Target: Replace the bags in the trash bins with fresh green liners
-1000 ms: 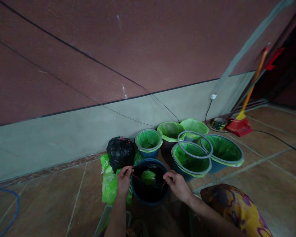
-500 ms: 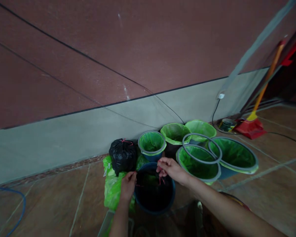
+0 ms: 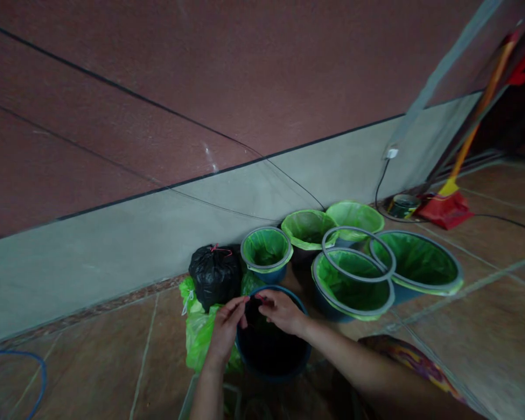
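A blue bin (image 3: 308,349) stands on the floor below my hands, with a dark bag (image 3: 273,350) inside; its contents are too dark to make out. Over the bin's far left rim, my left hand (image 3: 226,322) pinches a thin red drawstring (image 3: 259,298). My right hand (image 3: 282,312) grips the red string a short way to the right, fingers closed. Left of the bin, a tied black garbage bag (image 3: 214,274) with a red string rests near a bright green plastic bag (image 3: 199,335).
Several bins with green liners, such as a small bin (image 3: 266,268) and a large bin (image 3: 420,291), stand behind and to the right. A loose grey ring (image 3: 325,252) lies across two of them. Farther right are a red dustpan (image 3: 446,209) and a tin (image 3: 403,205).
My right hand has moved left and slightly down, bringing both hands close together over the bin's left side. The red strings that hung apart are now drawn together.
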The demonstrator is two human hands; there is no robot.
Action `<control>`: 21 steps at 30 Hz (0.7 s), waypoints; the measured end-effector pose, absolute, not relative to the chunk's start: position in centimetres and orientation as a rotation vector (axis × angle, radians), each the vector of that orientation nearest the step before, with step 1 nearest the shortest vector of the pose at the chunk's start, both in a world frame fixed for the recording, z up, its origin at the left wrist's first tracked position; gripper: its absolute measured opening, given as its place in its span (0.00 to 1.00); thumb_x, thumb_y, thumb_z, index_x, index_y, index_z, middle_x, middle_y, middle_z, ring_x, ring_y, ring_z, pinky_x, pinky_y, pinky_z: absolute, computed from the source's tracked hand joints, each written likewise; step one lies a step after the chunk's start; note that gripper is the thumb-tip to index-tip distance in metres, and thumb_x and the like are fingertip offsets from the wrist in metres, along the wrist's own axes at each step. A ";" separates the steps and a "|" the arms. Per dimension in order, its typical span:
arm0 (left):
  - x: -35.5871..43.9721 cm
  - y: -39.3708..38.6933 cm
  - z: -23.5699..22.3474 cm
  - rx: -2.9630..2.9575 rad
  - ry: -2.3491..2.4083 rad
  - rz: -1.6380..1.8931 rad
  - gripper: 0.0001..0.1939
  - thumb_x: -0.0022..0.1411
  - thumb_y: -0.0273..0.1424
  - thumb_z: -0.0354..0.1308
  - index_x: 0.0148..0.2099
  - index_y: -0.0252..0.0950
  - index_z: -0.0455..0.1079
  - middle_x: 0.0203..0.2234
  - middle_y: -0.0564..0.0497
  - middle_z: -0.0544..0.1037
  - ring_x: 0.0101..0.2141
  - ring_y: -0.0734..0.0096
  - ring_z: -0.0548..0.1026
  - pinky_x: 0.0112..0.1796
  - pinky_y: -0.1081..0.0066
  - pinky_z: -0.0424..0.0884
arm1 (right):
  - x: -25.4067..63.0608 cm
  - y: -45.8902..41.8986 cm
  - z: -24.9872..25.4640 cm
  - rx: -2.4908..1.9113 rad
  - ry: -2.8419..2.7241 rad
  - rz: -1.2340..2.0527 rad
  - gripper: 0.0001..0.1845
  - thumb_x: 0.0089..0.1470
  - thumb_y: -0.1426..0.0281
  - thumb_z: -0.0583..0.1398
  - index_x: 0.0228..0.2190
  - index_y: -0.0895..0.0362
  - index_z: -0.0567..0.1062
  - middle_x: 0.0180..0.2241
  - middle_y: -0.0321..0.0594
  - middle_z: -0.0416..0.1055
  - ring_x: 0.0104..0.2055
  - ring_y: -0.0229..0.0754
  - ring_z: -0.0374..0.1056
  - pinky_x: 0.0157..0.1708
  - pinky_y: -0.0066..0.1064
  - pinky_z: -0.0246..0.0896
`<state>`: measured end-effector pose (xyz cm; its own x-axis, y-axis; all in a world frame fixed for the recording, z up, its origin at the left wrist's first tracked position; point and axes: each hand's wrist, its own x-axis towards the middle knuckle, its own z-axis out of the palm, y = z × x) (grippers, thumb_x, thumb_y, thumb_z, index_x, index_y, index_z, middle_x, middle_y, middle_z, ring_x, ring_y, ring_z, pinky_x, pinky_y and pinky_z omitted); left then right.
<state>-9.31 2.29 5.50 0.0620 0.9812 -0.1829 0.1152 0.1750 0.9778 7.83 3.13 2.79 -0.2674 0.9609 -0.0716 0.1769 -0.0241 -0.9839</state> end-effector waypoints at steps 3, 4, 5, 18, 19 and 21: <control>-8.6 2.0 5.8 1.238 1.224 0.841 0.30 0.54 0.47 0.59 0.54 0.33 0.71 0.12 0.60 0.63 0.17 0.77 0.60 0.24 0.74 0.57 | 7.6 3.5 2.3 -1.202 -1.674 1.233 0.10 0.48 0.73 0.57 0.35 0.57 0.74 0.26 0.34 0.68 0.25 0.34 0.61 0.25 0.24 0.57; -8.4 1.9 5.9 1.242 1.199 0.812 0.31 0.54 0.46 0.59 0.55 0.33 0.70 0.12 0.60 0.62 0.17 0.77 0.60 0.24 0.74 0.56 | 7.6 3.7 2.2 -1.198 -1.703 1.217 0.10 0.48 0.73 0.57 0.35 0.57 0.74 0.25 0.33 0.68 0.25 0.34 0.61 0.26 0.24 0.57; -8.3 1.8 6.1 1.245 1.179 0.793 0.31 0.54 0.46 0.59 0.55 0.33 0.70 0.12 0.60 0.63 0.17 0.77 0.60 0.24 0.74 0.56 | 7.6 3.8 2.1 -1.196 -1.716 1.222 0.09 0.49 0.73 0.57 0.35 0.57 0.74 0.25 0.33 0.68 0.25 0.34 0.62 0.26 0.25 0.56; -8.4 2.8 5.2 1.317 1.288 0.912 0.13 0.54 0.40 0.59 0.35 0.36 0.76 0.29 0.52 0.78 0.33 0.69 0.72 0.39 0.71 0.66 | 9.3 3.2 7.2 -0.955 -1.692 1.170 0.16 0.58 0.62 0.55 0.29 0.56 0.79 0.30 0.38 0.76 0.33 0.39 0.69 0.35 0.27 0.60; -8.0 2.7 5.0 1.329 1.281 0.904 0.13 0.55 0.40 0.59 0.36 0.36 0.76 0.29 0.52 0.78 0.33 0.69 0.72 0.38 0.71 0.66 | 9.3 3.3 7.2 -0.948 -1.646 1.196 0.15 0.57 0.61 0.56 0.30 0.56 0.79 0.31 0.39 0.77 0.34 0.39 0.69 0.36 0.28 0.61; -7.4 2.6 4.6 1.374 1.284 0.874 0.14 0.56 0.40 0.58 0.37 0.35 0.76 0.27 0.52 0.77 0.31 0.70 0.71 0.37 0.71 0.66 | 9.1 3.4 6.8 -0.963 -1.530 1.243 0.14 0.55 0.61 0.58 0.32 0.56 0.80 0.32 0.39 0.78 0.34 0.40 0.70 0.35 0.29 0.62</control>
